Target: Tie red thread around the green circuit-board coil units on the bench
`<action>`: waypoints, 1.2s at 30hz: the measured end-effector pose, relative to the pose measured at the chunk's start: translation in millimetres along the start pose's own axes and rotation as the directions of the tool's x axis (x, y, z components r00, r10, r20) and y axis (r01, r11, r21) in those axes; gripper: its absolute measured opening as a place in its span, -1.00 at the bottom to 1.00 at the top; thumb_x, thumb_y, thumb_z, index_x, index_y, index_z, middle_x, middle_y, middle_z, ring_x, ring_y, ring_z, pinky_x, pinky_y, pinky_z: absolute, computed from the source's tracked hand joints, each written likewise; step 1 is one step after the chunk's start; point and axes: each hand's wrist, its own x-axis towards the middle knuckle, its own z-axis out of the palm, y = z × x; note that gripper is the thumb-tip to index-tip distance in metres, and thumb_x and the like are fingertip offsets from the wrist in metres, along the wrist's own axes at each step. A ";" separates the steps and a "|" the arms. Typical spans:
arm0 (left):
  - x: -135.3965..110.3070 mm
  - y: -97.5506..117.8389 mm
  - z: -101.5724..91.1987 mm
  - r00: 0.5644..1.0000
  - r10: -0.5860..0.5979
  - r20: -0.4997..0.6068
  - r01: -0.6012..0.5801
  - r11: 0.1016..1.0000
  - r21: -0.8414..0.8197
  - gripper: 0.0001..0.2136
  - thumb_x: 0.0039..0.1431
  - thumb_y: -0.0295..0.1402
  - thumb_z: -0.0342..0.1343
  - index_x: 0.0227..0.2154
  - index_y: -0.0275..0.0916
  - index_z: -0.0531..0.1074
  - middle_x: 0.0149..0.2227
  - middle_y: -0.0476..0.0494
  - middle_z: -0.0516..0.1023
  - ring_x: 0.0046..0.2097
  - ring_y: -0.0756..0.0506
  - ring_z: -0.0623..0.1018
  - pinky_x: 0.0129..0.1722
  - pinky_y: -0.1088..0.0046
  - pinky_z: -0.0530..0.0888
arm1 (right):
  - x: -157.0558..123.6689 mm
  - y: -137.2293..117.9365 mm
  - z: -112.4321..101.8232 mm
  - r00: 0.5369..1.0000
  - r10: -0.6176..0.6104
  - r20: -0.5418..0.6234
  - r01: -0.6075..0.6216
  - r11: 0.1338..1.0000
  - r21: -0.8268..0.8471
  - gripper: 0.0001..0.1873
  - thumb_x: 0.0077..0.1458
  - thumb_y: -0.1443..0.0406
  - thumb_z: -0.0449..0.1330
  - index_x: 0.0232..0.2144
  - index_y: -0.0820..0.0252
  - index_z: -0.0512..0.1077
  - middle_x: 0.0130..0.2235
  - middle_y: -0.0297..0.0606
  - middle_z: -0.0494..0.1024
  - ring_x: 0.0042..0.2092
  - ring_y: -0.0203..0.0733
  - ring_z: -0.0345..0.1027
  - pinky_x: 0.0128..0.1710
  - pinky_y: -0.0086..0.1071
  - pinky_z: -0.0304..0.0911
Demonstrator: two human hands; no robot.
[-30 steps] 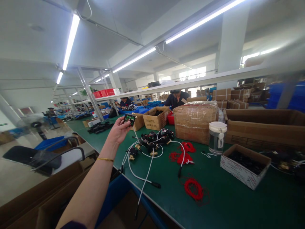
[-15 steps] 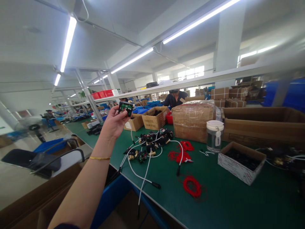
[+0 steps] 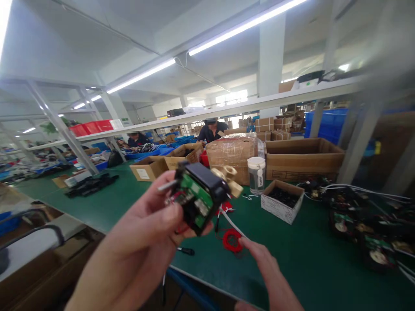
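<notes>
My left hand (image 3: 145,229) grips the circuit module (image 3: 198,196) while my open right hand (image 3: 264,263) reaches, and its white wire (image 3: 231,221), probably attached, could snag the table (image 3: 292,259).

a: what's on the green bench (image 3: 292,255)?
b: a coil of red wire (image 3: 231,240), a white-lidded clear jar (image 3: 256,174), a small patterned box of dark parts (image 3: 282,201), open cardboard boxes (image 3: 303,157), one plastic-wrapped carton (image 3: 231,155).
a: farther back?
b: red bins (image 3: 91,127) on a shelf; two people (image 3: 211,130) seated behind the boxes.
</notes>
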 end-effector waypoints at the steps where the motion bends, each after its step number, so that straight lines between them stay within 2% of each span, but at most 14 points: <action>1: -7.0 -12.2 8.2 0.988 -0.142 0.055 0.146 0.986 -0.076 -0.65 -0.13 -0.23 0.49 -0.22 -0.03 0.60 -0.19 -0.08 0.67 -0.27 -0.23 0.68 -0.39 0.29 0.71 | -1.2 2.6 10.2 1.000 0.007 0.002 -0.007 0.999 0.046 0.02 0.07 0.15 0.38 0.44 -0.06 -0.04 0.40 -0.05 0.18 0.35 0.25 0.16 0.22 0.08 0.31; 5: -22.8 -63.5 35.3 0.852 -0.500 0.155 0.524 0.809 -0.266 -0.63 -0.08 -0.24 0.46 -0.15 -0.02 0.59 -0.21 -0.12 0.67 -0.23 -0.21 0.68 -0.27 0.26 0.70 | -17.3 36.3 24.2 0.965 0.118 -0.233 -0.085 0.986 0.146 -0.04 0.19 0.15 0.28 0.44 0.04 -0.15 0.37 0.06 0.22 0.32 0.20 0.22 0.23 0.07 0.29; 8: -26.7 -100.6 52.8 0.774 -0.610 0.169 0.619 0.673 -0.404 -0.63 -0.11 -0.31 0.50 -0.19 -0.05 0.58 -0.11 -0.12 0.67 -0.18 -0.14 0.67 -0.17 0.36 0.67 | -30.4 51.6 -6.0 0.840 0.242 -0.485 -0.143 0.962 0.232 -0.20 0.31 0.17 0.13 0.43 -0.07 -0.18 0.41 -0.02 0.14 0.29 0.09 0.29 0.16 -0.04 0.37; 10: -28.9 -126.3 62.6 0.732 -0.656 0.186 0.651 0.591 -0.476 -0.63 -0.11 -0.34 0.51 -0.20 -0.07 0.57 -0.09 -0.10 0.67 -0.18 -0.10 0.67 -0.17 0.44 0.65 | -36.1 51.0 -32.3 0.780 0.272 -0.564 -0.183 0.960 0.211 -0.28 0.32 0.17 0.08 0.42 -0.11 -0.11 0.42 -0.09 0.13 0.31 0.07 0.26 0.16 -0.06 0.36; 12: -31.8 -153.1 70.5 0.700 -0.686 0.200 0.667 0.526 -0.528 -0.65 -0.08 -0.38 0.49 -0.20 -0.09 0.54 -0.05 -0.09 0.66 -0.15 -0.07 0.66 -0.15 0.46 0.64 | -38.6 48.3 -50.1 0.818 0.239 -0.523 -0.222 0.970 0.096 -0.33 0.29 0.19 0.10 0.38 -0.10 0.03 0.38 -0.13 0.23 0.33 0.08 0.21 0.22 -0.01 0.28; 15: -36.5 -190.8 78.8 0.670 -0.704 0.236 0.675 0.446 -0.589 -0.65 -0.07 -0.41 0.49 -0.24 -0.11 0.50 -0.06 -0.07 0.65 -0.15 -0.06 0.67 -0.15 0.44 0.64 | -38.1 52.8 -53.1 0.938 0.214 -0.273 -0.247 0.965 -0.093 -0.43 0.20 0.26 0.18 0.25 -0.04 0.27 0.22 -0.16 0.43 0.24 0.06 0.29 0.20 -0.02 0.25; 17: -38.3 -210.9 82.4 0.658 -0.710 0.251 0.684 0.424 -0.594 -0.63 -0.08 -0.41 0.50 -0.23 -0.12 0.48 -0.08 -0.07 0.65 -0.16 -0.06 0.67 -0.16 0.43 0.64 | -37.4 63.7 -47.8 0.954 0.265 -0.142 -0.291 0.932 -0.215 -0.68 0.22 0.31 0.16 0.02 0.02 0.45 0.00 -0.19 0.56 0.05 0.03 0.41 0.05 -0.07 0.30; 18: -38.7 -219.2 83.8 0.656 -0.713 0.248 0.689 0.433 -0.581 -0.61 -0.08 -0.41 0.51 -0.22 -0.12 0.47 -0.09 -0.08 0.64 -0.17 -0.05 0.66 -0.17 0.43 0.64 | -37.6 70.5 -46.5 0.947 0.300 -0.117 -0.322 0.903 -0.284 -0.80 0.26 0.33 0.12 -0.11 0.06 0.49 -0.11 -0.20 0.57 -0.04 0.02 0.43 -0.03 -0.09 0.29; 20: -38.4 -233.2 85.7 0.664 -0.717 0.213 0.699 0.493 -0.518 -0.60 -0.07 -0.37 0.50 -0.19 -0.11 0.45 -0.10 -0.06 0.62 -0.20 -0.02 0.64 -0.20 0.45 0.62 | -39.2 84.1 -49.8 0.927 0.346 -0.141 -0.374 0.838 -0.397 -0.76 0.32 0.35 0.03 -0.29 0.11 0.50 -0.23 -0.20 0.54 -0.14 0.00 0.40 -0.11 -0.12 0.23; 26: -32.3 -271.9 87.3 0.762 -0.634 0.130 0.646 0.758 -0.091 -0.62 -0.06 -0.23 0.46 -0.24 -0.14 0.41 -0.19 -0.05 0.58 -0.21 -0.06 0.57 -0.28 0.47 0.52 | -47.7 101.0 -86.3 0.922 0.354 -0.154 -0.383 0.787 -0.485 -0.85 0.28 0.37 0.12 -0.30 0.11 0.49 -0.24 -0.24 0.50 -0.13 -0.04 0.34 -0.14 -0.21 0.13; 28: -30.4 -282.3 87.1 0.795 -0.589 0.146 0.578 0.808 0.112 -0.64 -0.11 -0.26 0.45 -0.30 -0.18 0.41 -0.28 -0.07 0.59 -0.25 -0.11 0.58 -0.28 0.43 0.48 | -50.4 100.9 -93.8 0.925 0.351 -0.146 -0.373 0.766 -0.524 -0.85 0.25 0.39 0.15 -0.32 0.09 0.50 -0.25 -0.25 0.49 -0.13 -0.04 0.33 -0.15 -0.21 0.10; 30: -30.3 -287.6 86.3 0.834 -0.529 0.155 0.475 0.832 0.286 -0.60 -0.12 -0.32 0.43 -0.19 -0.18 0.44 -0.31 -0.08 0.59 -0.25 -0.15 0.58 -0.20 0.36 0.47 | -53.2 100.8 -97.4 0.928 0.343 -0.148 -0.365 0.750 -0.551 -0.84 0.24 0.39 0.17 -0.32 0.06 0.51 -0.26 -0.26 0.49 -0.13 -0.04 0.32 -0.16 -0.21 0.07; 33: -34.6 -286.4 84.3 0.896 -0.408 0.178 0.288 0.836 0.467 -0.29 -0.13 -0.41 0.40 0.16 -0.09 0.36 -0.13 -0.11 0.56 -0.13 -0.20 0.57 -0.02 0.26 0.44 | -57.6 102.1 -98.5 0.929 0.334 -0.162 -0.364 0.735 -0.573 -0.85 0.22 0.40 0.19 -0.33 0.05 0.52 -0.26 -0.27 0.48 -0.13 -0.05 0.32 -0.17 -0.22 0.04; 36: -40.8 -283.0 84.3 0.915 -0.330 0.235 0.161 0.828 0.537 -0.16 -0.20 -0.48 0.41 0.24 -0.01 0.32 0.04 -0.13 0.44 0.04 -0.23 0.49 0.11 0.23 0.40 | -61.1 104.1 -97.6 0.933 0.318 -0.167 -0.352 0.722 -0.595 -0.85 0.23 0.40 0.18 -0.32 0.06 0.51 -0.26 -0.26 0.48 -0.13 -0.05 0.32 -0.18 -0.22 0.04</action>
